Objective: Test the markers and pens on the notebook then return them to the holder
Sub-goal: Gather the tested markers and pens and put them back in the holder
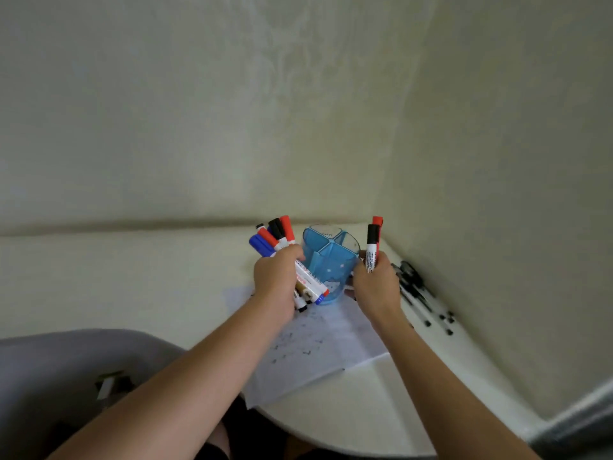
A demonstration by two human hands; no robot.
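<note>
Holder (335,260): blue translucent plastic, divided into compartments, stood at the far edge of the notebook (318,350). No markers are seen in the compartments that show.

Bundle of markers (272,235) is held just left of the holder by the left hand (277,277). The grip is closed round the barrels near mid-length, caps fanned upward, tail ends sticking out below the fist.

Two markers (373,244), one black-capped and one red-capped, are held upright just right of the holder by the right hand (376,283), grip wrapped round the lower barrels.

Loose black pens (421,297) are noted lying on the table (365,419) to the right of the holder, near the wall.

Handling, judged:
- Markers are taken as light, stiff and smooth-barrelled. A full fistful is likely to splay or slip, so a few at a time are better fed in, held near mid-barrel.
- Holder is judged light and easily tipped; its wall should be steadied.
- Pens are thin and prone to rolling; a pinch at mid-length is advised.
</note>
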